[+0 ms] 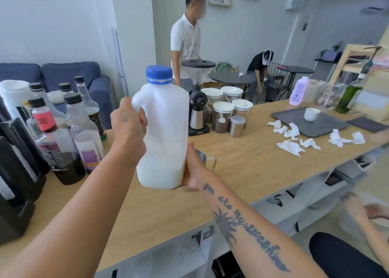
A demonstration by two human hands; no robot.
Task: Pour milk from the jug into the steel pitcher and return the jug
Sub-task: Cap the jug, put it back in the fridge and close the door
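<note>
Gripping the handle, your left hand (128, 128) has its fingers curled tight around the jug (163, 134), upright, blue cap (159, 74) on. Your right hand (192, 168) cups its base; the steel pitcher (207, 161) stands just behind on the table (252, 168).

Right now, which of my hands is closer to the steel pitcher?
Right. The right hand is up against the steel pitcher at the base of the milk jug; the left hand is higher, gripping the jug's handle.
</note>
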